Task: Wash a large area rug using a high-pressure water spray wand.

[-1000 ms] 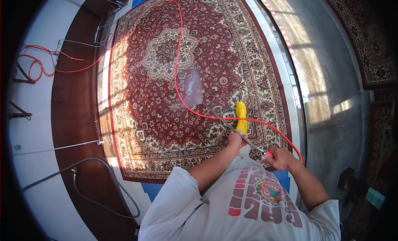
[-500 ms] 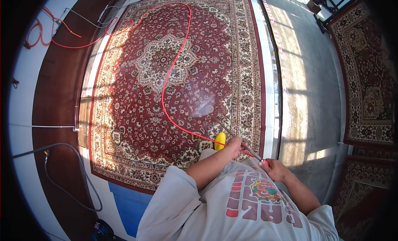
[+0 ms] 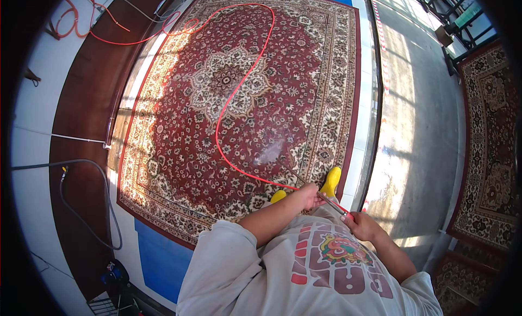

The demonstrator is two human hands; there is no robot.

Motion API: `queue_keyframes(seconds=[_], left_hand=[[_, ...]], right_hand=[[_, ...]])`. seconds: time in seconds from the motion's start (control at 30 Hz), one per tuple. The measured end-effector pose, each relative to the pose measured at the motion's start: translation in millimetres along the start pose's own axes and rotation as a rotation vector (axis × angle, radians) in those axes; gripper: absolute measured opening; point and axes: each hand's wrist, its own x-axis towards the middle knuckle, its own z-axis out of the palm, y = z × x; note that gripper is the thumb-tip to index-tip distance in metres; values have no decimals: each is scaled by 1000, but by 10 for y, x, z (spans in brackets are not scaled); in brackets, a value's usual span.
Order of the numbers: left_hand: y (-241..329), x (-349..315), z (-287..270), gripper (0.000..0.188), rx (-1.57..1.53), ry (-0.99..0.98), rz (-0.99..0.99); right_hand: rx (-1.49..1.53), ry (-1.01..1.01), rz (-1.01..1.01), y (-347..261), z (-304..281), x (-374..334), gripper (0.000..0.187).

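a grey printed shirt [image 3: 228, 272] is filling the foreground, and a blue strip [image 3: 163, 261] is lying along the carpet's near edge to its left. just beyond the shirt, the right hand [image 3: 360, 224] is clasping the red handle [image 3: 349, 216] of a spray wand [image 3: 333, 204], while the left hand [image 3: 311, 196] is curling around the same wand farther along. the wand is slanting over the near right corner of a red patterned carpet [image 3: 174, 109], its tip pointing inward. a yellow boot [image 3: 330, 181] is standing by the carpet's right edge, and the toe of another boot [image 3: 278, 196] is showing past the left forearm [image 3: 277, 221]. pale mist [image 3: 270, 152] is spreading near the tip, between that corner and the central medallion [image 3: 227, 82]. a red hose [image 3: 218, 134] is running across the carpet, bending near the far edge and leaving over the left edge. outside the left edge, a grey hose [image 3: 107, 180] is looping; outside the right edge, grey floor [image 3: 429, 136] is catching sunlight, with another patterned rug [image 3: 486, 153] showing beyond it.
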Motion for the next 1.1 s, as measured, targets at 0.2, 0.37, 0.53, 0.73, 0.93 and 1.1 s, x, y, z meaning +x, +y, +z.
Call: queue_keyframes(seconds=[0.2,0.37,0.53,0.73,0.93,1.1], left_hand=[[418,293,816,18,-33,-25,451],[503,385,1301,42,100,-118,158],[343,942,1592,57,196,-184,-110],[423,1425,2195,93,163,-332,-248],[758,2085,2689,99,7,-418,-273],[1749,2135,3122,92,-27,-404,-294]], right_hand=[[16,63,-144,646,-954,370,56],[6,116,-19,1178,-1432,393,60],[-71,158,-25,1109,-1840,880,60],[26,194,-142,672,-2605,1240,54],[-290,159,-74,431,-3278,1690,54],[-133,170,-210,212,-3688,2378,52]])
